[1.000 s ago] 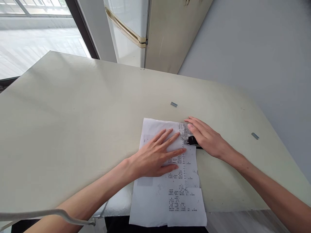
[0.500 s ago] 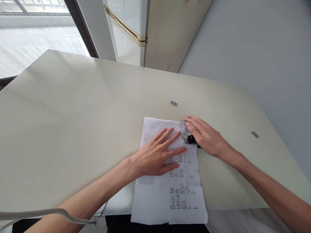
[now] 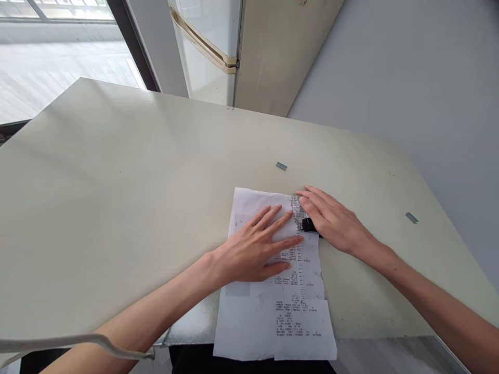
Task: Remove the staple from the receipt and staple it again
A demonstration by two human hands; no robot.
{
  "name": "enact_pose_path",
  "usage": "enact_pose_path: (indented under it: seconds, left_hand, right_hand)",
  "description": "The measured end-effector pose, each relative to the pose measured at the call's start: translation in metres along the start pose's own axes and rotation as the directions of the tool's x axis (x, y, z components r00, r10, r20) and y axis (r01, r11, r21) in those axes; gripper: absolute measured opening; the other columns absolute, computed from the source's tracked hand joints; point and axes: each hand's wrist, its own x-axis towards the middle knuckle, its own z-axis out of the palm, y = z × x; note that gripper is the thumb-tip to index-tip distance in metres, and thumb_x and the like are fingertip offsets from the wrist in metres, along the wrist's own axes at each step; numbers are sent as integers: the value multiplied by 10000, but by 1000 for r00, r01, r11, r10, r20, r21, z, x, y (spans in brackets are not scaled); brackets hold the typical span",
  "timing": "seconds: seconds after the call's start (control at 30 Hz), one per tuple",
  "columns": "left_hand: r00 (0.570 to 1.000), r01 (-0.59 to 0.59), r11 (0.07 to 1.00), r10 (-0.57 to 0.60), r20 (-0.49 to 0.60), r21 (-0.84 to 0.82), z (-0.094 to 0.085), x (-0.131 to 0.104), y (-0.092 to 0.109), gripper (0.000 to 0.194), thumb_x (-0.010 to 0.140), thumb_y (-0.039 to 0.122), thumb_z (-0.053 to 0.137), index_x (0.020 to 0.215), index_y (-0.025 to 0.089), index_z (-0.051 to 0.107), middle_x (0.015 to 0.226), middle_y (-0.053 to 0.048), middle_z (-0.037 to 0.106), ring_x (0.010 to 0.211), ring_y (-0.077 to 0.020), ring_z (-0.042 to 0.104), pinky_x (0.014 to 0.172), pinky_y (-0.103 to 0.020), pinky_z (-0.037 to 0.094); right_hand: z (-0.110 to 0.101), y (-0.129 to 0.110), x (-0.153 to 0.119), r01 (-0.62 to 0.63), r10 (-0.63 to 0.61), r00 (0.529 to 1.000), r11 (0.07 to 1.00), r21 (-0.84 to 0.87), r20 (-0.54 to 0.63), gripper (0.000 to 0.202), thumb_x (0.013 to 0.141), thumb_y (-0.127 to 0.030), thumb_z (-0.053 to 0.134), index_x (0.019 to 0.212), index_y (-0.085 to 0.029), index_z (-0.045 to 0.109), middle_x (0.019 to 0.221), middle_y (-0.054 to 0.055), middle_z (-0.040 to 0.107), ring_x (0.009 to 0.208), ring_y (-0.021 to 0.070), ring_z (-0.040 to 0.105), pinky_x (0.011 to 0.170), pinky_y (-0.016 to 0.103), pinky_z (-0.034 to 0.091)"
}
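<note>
Paper, printed and creased, lay on the pale table, its near end extending past the table's near edge. An overlapping piece was visible at its lower right, and its right edge was uneven. Dense dark markings were noted near the paper's upper right corner.

The left hand rested palm down on the middle of the paper, wide open, fingers spread, with nothing in its grasp. The right hand was at the paper's upper right edge, its fingers extended close together and slightly bent, covering most of a black object. One end of that object showed over the paper; how firmly it was held could not be told.

One small grey strip lay just beyond the paper's far edge; another grey strip lay well to the paper's right. A pale cable crossed the left forearm, to the paper's left. A refrigerator stood beyond the table, on the far side from the paper.
</note>
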Motion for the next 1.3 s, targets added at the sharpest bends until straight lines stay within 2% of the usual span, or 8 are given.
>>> enact_pose_path:
  seconds: [0.3, 0.6, 0.73, 0.87, 0.97, 1.07, 1.17, 1.3]
  left_hand:
    - [1000, 1, 1000, -1, 2, -2, 0, 0, 0, 569, 1038, 475, 615, 1552, 244, 533, 1768, -112, 206, 1635, -388, 137, 1332, -582, 171]
    - [1000, 7, 1000, -7, -11, -22, 0, 0, 1, 586, 1027, 467, 636, 1568, 278, 511, 1776, -77, 176, 1635, -383, 142, 1331, -590, 182]
    - [1000, 2, 1000, -2, 2, 7, -1, 1, 0, 571, 1040, 482, 608, 1567, 281, 516, 1774, -62, 191, 1641, -360, 122, 1333, -567, 187]
    - [1000, 8, 1000, -9, 29, 29, -1, 1, -3, 572, 1053, 488, 581, 1583, 287, 500, 1774, -61, 195, 1643, -357, 105, 1332, -566, 173]
    - [998, 22, 999, -24, 53, 39, -3, 1, -5, 576, 1061, 495, 563, 1597, 300, 481, 1776, -54, 184, 1644, -357, 91, 1329, -576, 178]
    - [998, 31, 999, -32, 52, 33, -7, 0, -7, 581, 1056, 501, 570, 1598, 306, 485, 1770, -61, 195, 1638, -377, 121, 1321, -597, 202]
    - [999, 31, 999, -33, 39, 43, -14, -4, -9, 594, 1058, 505, 571, 1605, 294, 476, 1763, -84, 222, 1632, -382, 161, 1315, -596, 230]
    - [994, 111, 990, -109, -29, 88, -27, -25, -16, 577, 1074, 518, 537, 1609, 315, 459, 1750, -62, 277, 1629, -355, 203, 1307, -603, 264]
  right_hand:
    - [3, -3, -1, 55, -57, 998, 996, -74, -21, 587, 1098, -551, 218, 1499, -328, 584, 1675, 36, 464, 1552, 322, 422, 1220, 619, 411]
    - [23, -7, 3, 167, -216, 964, 944, -285, -152, 555, 1100, -470, 257, 1557, -336, 541, 1640, 70, 510, 1514, 372, 459, 1161, 666, 433]
    - [17, -8, 6, 151, -184, 975, 961, -233, -125, 581, 1104, -503, 239, 1586, -320, 506, 1668, 75, 471, 1525, 362, 448, 1189, 656, 408]
    - [8, -1, 3, 158, -154, 976, 987, 13, -155, 585, 1115, -519, 199, 1575, -322, 501, 1639, 34, 514, 1506, 296, 483, 1211, 560, 430]
    - [6, 13, -7, 250, -205, 942, 956, 151, -265, 566, 1120, -524, 201, 1458, -306, 599, 1564, 33, 588, 1465, 271, 525, 1203, 494, 447]
    - [13, 33, -20, 381, -328, 890, 916, 123, -316, 499, 1126, -488, 249, 1364, -292, 641, 1510, 58, 622, 1400, 270, 577, 1176, 482, 461]
    - [25, 56, -29, 447, -411, 843, 894, 26, -346, 406, 1109, -453, 380, 1418, -282, 582, 1450, 83, 655, 1336, 286, 614, 1137, 506, 491]
    - [38, 76, -47, 426, -391, 786, 904, -39, -480, 465, 1077, -349, 494, 1537, -288, 465, 1472, 114, 610, 1366, 312, 586, 1129, 550, 513]
